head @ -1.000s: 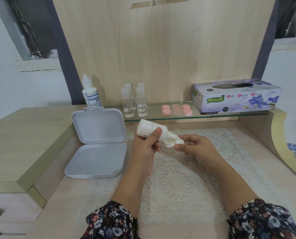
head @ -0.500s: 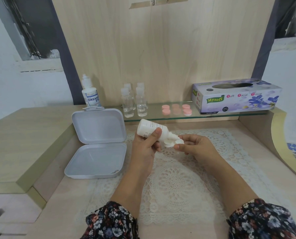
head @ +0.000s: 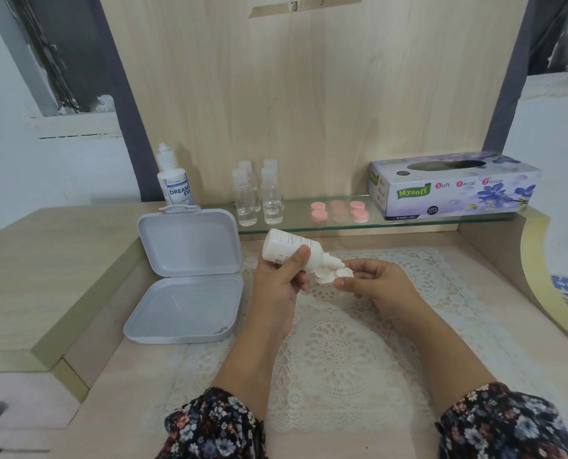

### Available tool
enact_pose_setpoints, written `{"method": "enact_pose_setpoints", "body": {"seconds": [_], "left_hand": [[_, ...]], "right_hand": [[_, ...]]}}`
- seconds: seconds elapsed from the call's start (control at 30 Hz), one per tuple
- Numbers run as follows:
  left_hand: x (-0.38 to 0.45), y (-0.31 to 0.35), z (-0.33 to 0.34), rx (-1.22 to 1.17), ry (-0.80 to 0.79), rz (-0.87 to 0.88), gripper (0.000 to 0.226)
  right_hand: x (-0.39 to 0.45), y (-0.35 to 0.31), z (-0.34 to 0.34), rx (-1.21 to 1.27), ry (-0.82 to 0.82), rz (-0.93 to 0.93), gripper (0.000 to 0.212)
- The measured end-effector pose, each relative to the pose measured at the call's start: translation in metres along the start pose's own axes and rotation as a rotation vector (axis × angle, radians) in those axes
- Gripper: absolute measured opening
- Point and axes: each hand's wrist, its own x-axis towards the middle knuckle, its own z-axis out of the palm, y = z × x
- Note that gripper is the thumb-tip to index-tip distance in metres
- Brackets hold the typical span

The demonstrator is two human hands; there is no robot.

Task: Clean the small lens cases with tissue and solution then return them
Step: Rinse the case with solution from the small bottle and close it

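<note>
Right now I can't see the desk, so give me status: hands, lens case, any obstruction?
Left hand grips tilted solution bottle. Right hand pinches white lens case, nozzle over it. Nothing in the way.

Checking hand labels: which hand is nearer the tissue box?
Right. The right hand is below the tissue box, holding the lens case; the left hand is farther left, gripping the bottle.

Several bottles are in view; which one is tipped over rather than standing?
The plain white bottle gripped by the left hand, nozzle angled down at the lens case. The Dream Eye bottle and clear bottles stand upright.
</note>
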Motion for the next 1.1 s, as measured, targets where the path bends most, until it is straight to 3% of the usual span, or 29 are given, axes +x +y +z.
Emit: {"method": "enact_pose_setpoints", "body": {"seconds": [0.23, 0.57, 1.1], "left_hand": [[-0.001, 0.0007, 0.0008, -0.002, 0.001, -0.004, 0.043], [-0.0014, 0.0017, 0.0016, -0.004, 0.02, 0.004, 0.054], [-0.0036, 0.003, 0.0034, 0.018, 0.027, -0.006, 0.039]], "right_hand": [[0.0, -0.0007, 0.0002, 0.005, 0.005, 0.004, 0.026], [0.0, -0.0007, 0.0003, 0.007, 0.008, 0.005, 0.027], [0.0013, 0.0, -0.0003, -0.003, 0.003, 0.006, 0.028]]}}
